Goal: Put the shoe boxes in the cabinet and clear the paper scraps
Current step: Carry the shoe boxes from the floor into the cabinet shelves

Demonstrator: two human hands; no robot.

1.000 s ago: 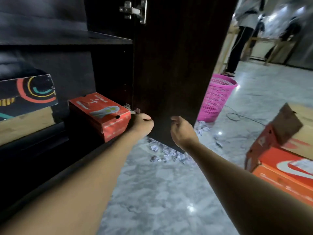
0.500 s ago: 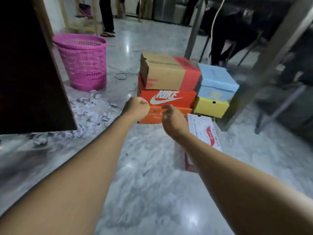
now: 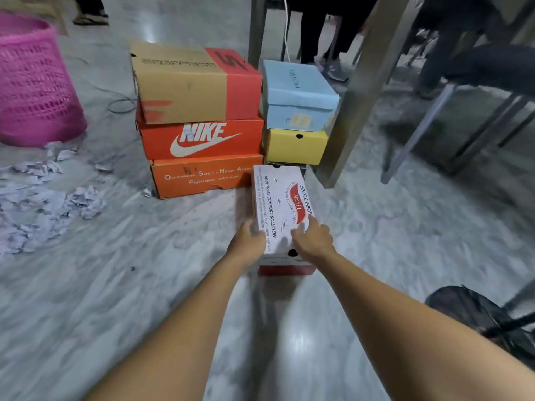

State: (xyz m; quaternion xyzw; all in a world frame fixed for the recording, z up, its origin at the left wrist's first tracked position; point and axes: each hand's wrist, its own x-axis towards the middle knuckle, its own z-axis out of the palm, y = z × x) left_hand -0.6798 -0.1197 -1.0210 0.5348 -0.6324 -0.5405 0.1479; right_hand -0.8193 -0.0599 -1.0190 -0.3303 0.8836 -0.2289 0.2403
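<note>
White cardboard with red lettering is sitting straight ahead of me, and that white box (image 3: 282,215) is what I am reaching for; it is lying flat on the marble floor (image 3: 115,299), its long axis running directly away from me, its near short end facing my wrists. My left hand (image 3: 249,241) is pressing against the left long side near that end, fingers spread and only partly curled; my right hand (image 3: 314,241) is lying over the lid at the right edge, fingers splayed and open; neither is clamped on the box yet, as far as I can judge, and both are about equally near. Since the box is pointing away from me, I am thinking the lift calls for squeezing the two long sides and drawing it back toward my body.

Just beyond its far end, a yellow box (image 3: 295,147) is carrying a pale blue box (image 3: 298,94); to the left of those, an orange stack (image 3: 202,157) is topped by a brown and red box (image 3: 191,82); all are waiting on the floor. A metal table leg (image 3: 356,91) is standing close on the right, so I am expecting to keep clear of it. Paper scraps (image 3: 43,198) are lying scattered well off to my left, in front of a pink basket (image 3: 31,82); the cabinet is out of sight.
</note>
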